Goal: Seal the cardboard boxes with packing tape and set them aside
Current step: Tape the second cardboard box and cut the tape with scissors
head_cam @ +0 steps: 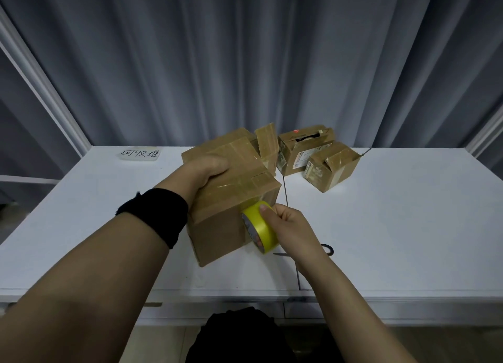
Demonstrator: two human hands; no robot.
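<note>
Under left hand (208, 170), box (217, 230) against tape (261, 228)

- The big box (217, 226) is sitting near the middle of the table (394, 226).
- My left hand (206, 169) is gripping the big box's top from the left.
- My right hand (288, 224) is holding the tape roll (261, 228) against the big box's right side.
- One small box (302, 153) is sitting toward the back edge, right of the big box, and I am seeing another small box (332, 166) just beside and before it.
- A paper label (140, 153) is lying near the back left corner.
- Scissors (328, 249) are lying behind my right wrist, partly hidden.
</note>
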